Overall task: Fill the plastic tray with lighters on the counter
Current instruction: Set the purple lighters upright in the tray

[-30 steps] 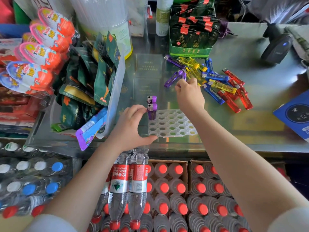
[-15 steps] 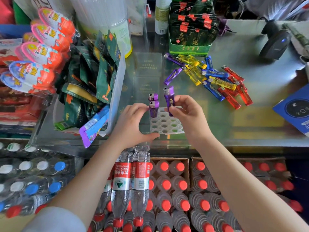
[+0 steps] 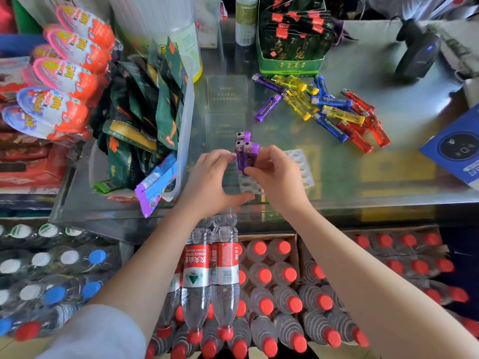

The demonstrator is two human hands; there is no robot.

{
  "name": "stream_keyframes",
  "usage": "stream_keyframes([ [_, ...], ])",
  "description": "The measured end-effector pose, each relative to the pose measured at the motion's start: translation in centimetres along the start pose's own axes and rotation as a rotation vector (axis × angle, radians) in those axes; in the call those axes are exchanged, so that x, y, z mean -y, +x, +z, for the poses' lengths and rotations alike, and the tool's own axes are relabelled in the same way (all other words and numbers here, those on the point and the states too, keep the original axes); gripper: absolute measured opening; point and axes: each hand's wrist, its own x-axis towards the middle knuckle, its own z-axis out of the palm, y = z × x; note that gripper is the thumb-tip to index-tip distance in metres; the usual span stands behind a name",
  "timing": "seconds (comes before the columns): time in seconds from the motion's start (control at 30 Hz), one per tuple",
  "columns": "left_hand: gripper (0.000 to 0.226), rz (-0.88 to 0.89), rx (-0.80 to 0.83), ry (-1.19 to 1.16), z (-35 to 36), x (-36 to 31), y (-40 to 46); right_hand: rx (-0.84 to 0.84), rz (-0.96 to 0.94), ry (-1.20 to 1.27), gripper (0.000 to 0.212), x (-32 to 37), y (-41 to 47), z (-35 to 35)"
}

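A white holed tray (image 3: pixel 302 164) lies flat on the counter (image 3: pixel 404 156); three purple lighters (image 3: pixel 247 154) stand upright at its far-left corner — the rest (image 3: pixel 334 110), purple, yellow, blue and red, lie heaped beyond.

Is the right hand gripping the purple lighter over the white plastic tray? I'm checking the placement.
Touching. The head view shows the right hand pinching the upright purple lighter, fingertips on its body, above the white plastic tray.
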Motion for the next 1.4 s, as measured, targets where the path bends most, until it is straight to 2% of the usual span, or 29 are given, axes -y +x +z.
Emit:
stream_keyframes([
  [0.07, 0.087, 0.004, -0.004, 0.006, 0.0, 0.0, 0.0, 0.012, -0.016, -0.035, 0.031, 0.2, 0.0, 0.0],
  [0.23, 0.085, 0.005, -0.004, 0.006, 0.1, 0.1, 0.0, 0.02, -0.075, -0.118, 0.012, 0.3, 0.0, -0.3],
  [0.67, 0.088, 0.001, -0.002, -0.015, 0.0, 0.1, 0.0, 0.086, -0.138, -0.344, 0.012, -0.6, 0.5, -0.4],
  [0.8, 0.08, -0.007, -0.005, -0.019, 0.1, 0.0, 0.0, 0.296, -0.198, -0.369, 0.013, -0.6, 1.6, -2.1],
  [0.83, 0.079, -0.01, -0.003, -0.016, 0.0, 0.0, 0.0, 0.29, -0.207, -0.348, 0.013, -0.6, 2.1, -2.8],
  [0.93, 0.083, -0.028, -0.009, -0.005, 0.0, -0.1, 0.0, 0.073, -0.143, -0.277, 0.017, -0.9, 4.1, -3.9],
  [1.0, 0.086, -0.041, -0.005, -0.002, -0.1, -0.2, 0.1, -0.01, -0.098, -0.33, 0.022, -1.1, 6.1, -3.5],
  [1.17, 0.087, -0.033, 0.001, 0.016, 0.1, -0.1, 0.1, 0.067, 0.054, -0.575, 0.042, -1.8, 10.7, -2.0],
  [1.27, 0.086, -0.027, -0.01, 0.041, 0.2, -0.1, 0.2, 0.078, 0.044, -0.741, 0.037, -1.6, 11.8, -1.5],
  [1.4, 0.083, -0.026, -0.015, 0.02, 0.1, 0.0, 0.1, 0.053, -0.032, -0.753, 0.035, -1.7, 11.6, -1.2],
])
